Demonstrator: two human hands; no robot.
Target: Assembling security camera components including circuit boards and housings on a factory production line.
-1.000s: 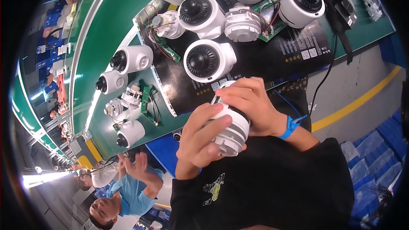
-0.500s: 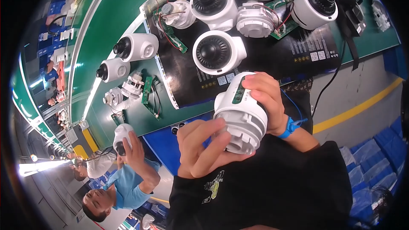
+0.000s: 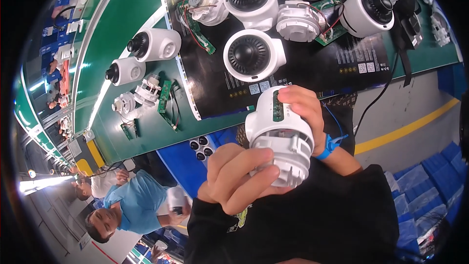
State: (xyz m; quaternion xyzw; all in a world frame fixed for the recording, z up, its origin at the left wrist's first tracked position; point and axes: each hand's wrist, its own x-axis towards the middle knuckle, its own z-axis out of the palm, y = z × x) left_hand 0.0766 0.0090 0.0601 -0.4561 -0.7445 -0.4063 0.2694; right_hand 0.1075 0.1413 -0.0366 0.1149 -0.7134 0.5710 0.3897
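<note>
In front of my chest I hold a white rounded plastic housing (image 3: 266, 120) with a slot showing a green circuit board (image 3: 278, 107). My right hand (image 3: 305, 110), with a blue wrist strap (image 3: 331, 146), is closed round its upper side. My left hand (image 3: 239, 173) grips a white ribbed plastic inner part (image 3: 293, 154) at the housing's lower end. This part sits partly out of the housing, slightly tilted, with a gap along the rim. Just beyond, a white camera unit (image 3: 251, 56) with a black ribbed dome lies on a black printed mat (image 3: 312, 68).
More white units (image 3: 366, 12) stand at the far side, among white mechanisms (image 3: 298, 22) wired to green boards (image 3: 330, 14). Two units (image 3: 156, 44) and loose boards (image 3: 166, 98) lie on the green table (image 3: 127, 144), left. A co-worker in a blue shirt (image 3: 134, 195) holds a white unit (image 3: 176, 200).
The inner part has shifted out of the housing, and a gap now shows between them. Both hands moved slightly right. The co-worker's hand with the white unit has come lower.
</note>
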